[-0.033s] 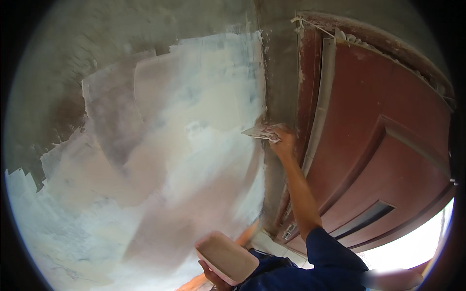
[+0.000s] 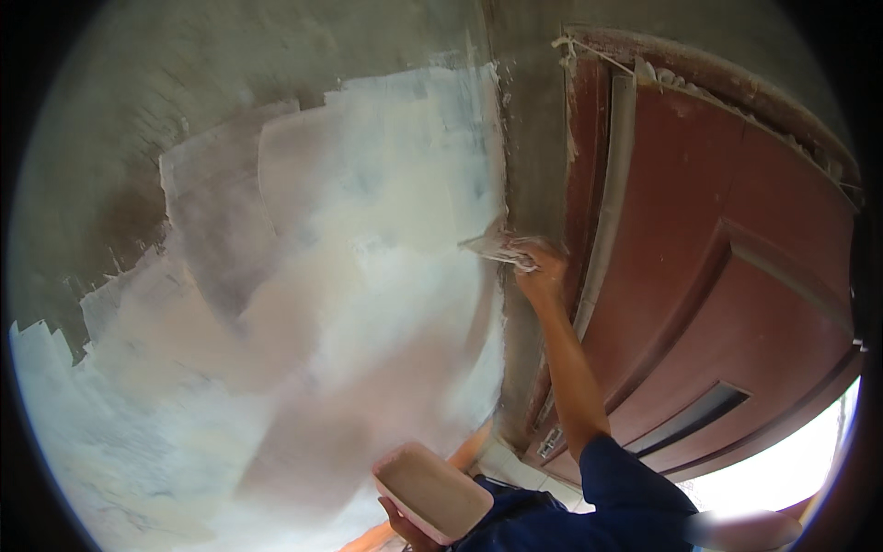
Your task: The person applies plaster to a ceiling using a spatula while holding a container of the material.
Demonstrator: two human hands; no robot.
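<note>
My right hand (image 2: 544,265) is closed around a putty-smeared scraper (image 2: 487,247), its arm stretched up and forward. The flat blade points left, over the right edge of a white coat of putty (image 2: 405,212) on the wall. Whether the whole blade edge touches the wall, I cannot tell. Low in the view, my left hand (image 2: 409,526) grips a pinkish rectangular tub (image 2: 478,501) from its left side, tilted so that its inside shows. The tub hides part of that hand. A smooth, pale brown layer lines the inside.
Bare grey wall (image 2: 248,46) borders the putty above, and a grey strip (image 2: 533,166) runs down its right side. Beyond stands a reddish-brown panelled door (image 2: 671,184) in its frame (image 2: 587,129). An orange-tan strip (image 2: 471,445) passes behind the tub; I cannot tell what it is.
The whole view has shifted very slightly. The scraper tilts a little more, its handle end lower; both hands keep their hold.
</note>
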